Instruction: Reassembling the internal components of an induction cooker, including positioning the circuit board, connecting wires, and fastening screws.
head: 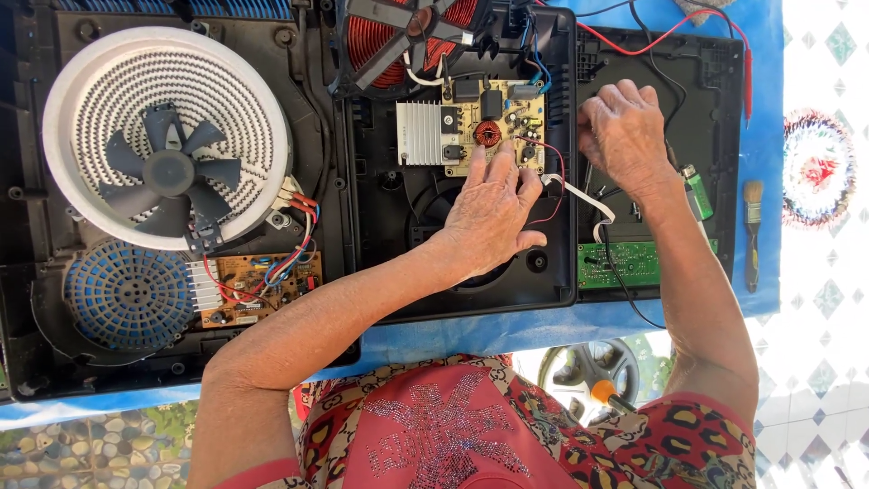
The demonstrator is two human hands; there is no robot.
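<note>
An opened black cooker housing (543, 272) lies on a blue cloth. Inside it sits a beige circuit board (493, 109) with a silver heat sink (419, 132) and a small copper toroid (487, 134). My left hand (489, 213) lies over the board's near edge, fingers spread and touching it, beside a thin red wire (557, 172) and a white ribbon cable (584, 196). My right hand (625, 127) hovers at the housing's right rim, fingers curled downward over some wires. What it grips is hidden.
A copper coil (376, 41) leans at the back. To the left lie a white round heater with a grey fan (167, 136), a brown board with wires (258, 285) and a blue grille (127, 294). At right lie a green board (634, 263), green lighter (697, 192), brush (752, 231) and red probe lead (748, 81).
</note>
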